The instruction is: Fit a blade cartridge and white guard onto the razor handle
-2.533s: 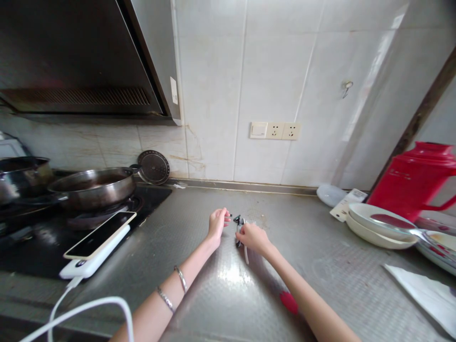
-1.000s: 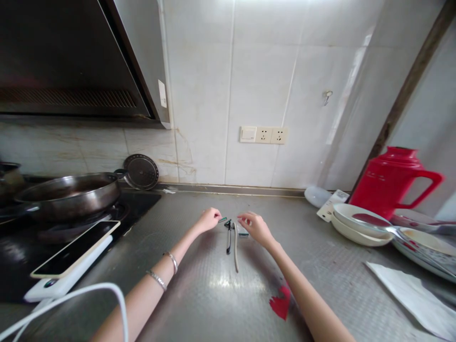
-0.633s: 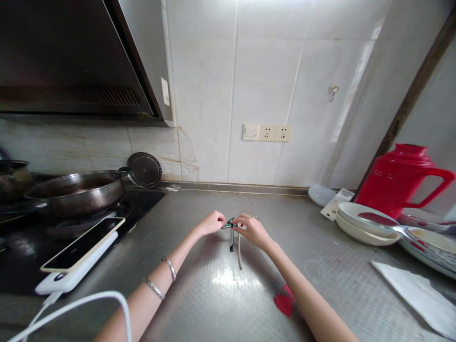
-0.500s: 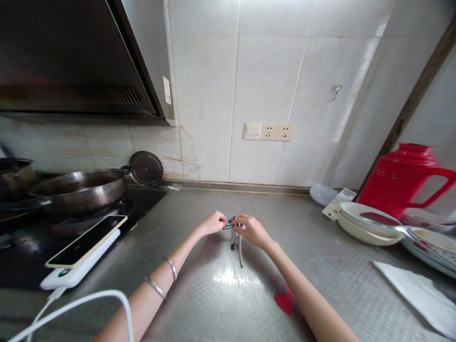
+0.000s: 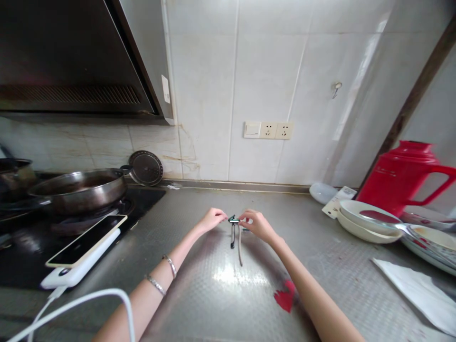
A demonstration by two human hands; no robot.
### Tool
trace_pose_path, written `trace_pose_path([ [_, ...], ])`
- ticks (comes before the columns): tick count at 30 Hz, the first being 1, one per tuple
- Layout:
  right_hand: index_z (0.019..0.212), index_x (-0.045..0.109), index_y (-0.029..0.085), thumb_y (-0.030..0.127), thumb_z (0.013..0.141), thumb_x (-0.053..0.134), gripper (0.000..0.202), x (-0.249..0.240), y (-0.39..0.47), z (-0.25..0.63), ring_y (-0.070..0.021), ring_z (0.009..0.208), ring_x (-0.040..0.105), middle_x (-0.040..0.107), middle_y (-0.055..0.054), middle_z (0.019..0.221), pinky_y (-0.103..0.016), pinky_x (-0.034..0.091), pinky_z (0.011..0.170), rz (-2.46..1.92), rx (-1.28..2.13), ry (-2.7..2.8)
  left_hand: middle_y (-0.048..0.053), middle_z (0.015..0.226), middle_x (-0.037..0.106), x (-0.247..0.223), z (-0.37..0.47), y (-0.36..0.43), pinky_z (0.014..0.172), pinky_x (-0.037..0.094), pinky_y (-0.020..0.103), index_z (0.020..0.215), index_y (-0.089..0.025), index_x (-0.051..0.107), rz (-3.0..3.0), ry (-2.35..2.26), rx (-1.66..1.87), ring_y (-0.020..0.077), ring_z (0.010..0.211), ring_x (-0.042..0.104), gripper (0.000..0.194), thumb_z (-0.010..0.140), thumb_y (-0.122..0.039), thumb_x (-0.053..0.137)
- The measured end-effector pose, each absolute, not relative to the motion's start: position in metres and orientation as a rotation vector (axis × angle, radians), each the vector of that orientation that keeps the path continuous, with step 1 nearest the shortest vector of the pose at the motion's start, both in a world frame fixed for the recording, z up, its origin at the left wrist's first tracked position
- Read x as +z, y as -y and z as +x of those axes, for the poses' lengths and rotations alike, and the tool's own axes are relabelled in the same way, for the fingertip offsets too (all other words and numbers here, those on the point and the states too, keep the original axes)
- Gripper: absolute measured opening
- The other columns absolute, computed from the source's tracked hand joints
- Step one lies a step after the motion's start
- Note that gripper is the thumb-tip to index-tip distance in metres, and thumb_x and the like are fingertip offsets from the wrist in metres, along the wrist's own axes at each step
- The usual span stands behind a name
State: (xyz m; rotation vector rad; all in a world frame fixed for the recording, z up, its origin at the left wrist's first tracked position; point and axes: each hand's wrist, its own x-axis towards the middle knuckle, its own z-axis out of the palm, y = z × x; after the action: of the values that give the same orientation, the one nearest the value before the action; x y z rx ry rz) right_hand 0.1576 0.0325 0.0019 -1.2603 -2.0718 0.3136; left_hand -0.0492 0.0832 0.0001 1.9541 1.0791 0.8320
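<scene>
Above the middle of the steel counter, my right hand (image 5: 259, 224) pinches a small dark green piece (image 5: 234, 220) by its right side. A thin grey-brown cord (image 5: 240, 247) and a shorter black strand (image 5: 232, 237) hang below it. A second green edge (image 5: 245, 230) shows under the right fingers; the rest is hidden. My left hand (image 5: 213, 219) is just left of the piece, thumb and fingertips drawn together. A narrow gap seems to separate them from the piece, and nothing shows in them. The small piece's exact kind cannot be made out.
A phone on a white power bank (image 5: 81, 263) with a white cable (image 5: 89, 295) lies left, near the stove and a steel pan (image 5: 80, 192). Plates (image 5: 366, 230), a red thermos jug (image 5: 399, 175) and a white paper (image 5: 415, 294) stand right. A red scrap (image 5: 284, 300) lies near my right forearm.
My left fingertips have drawn back slightly from the green piece. More of it shows between the hands, and a green edge now appears under my right fingers.
</scene>
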Motion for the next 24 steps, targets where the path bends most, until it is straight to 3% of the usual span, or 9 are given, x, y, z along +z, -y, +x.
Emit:
trace_pose_path([
  [8, 0.08, 0.068, 0.018, 0.032, 0.074, 0.058, 0.019, -0.015, -0.05, 0.205, -0.0144, 0.073, 0.056, 0.063, -0.004, 0.083, -0.025, 0.041, 0.072, -1.453, 0.32, 1.983, 0.004, 0.067, 0.065, -0.008, -0.051, -0.089, 0.064, 0.042, 0.025, 0.07, -0.011, 0.066, 1.927, -1.153, 0.861, 0.0137, 0.065, 0.056, 0.027, 0.071, -0.028, 0.045],
  [24, 0.081, 0.07, 0.019, 0.031, 0.07, 0.062, 0.018, -0.023, -0.054, 0.207, -0.0144, 0.075, 0.056, 0.066, -0.004, 0.086, -0.023, 0.04, 0.07, -1.577, 0.43, 2.039, 0.005, 0.069, 0.066, -0.014, -0.049, -0.086, 0.062, 0.04, 0.025, 0.07, -0.011, 0.067, 2.044, -1.162, 0.836, 0.0151, 0.065, 0.056, 0.029, 0.071, -0.029, 0.044],
])
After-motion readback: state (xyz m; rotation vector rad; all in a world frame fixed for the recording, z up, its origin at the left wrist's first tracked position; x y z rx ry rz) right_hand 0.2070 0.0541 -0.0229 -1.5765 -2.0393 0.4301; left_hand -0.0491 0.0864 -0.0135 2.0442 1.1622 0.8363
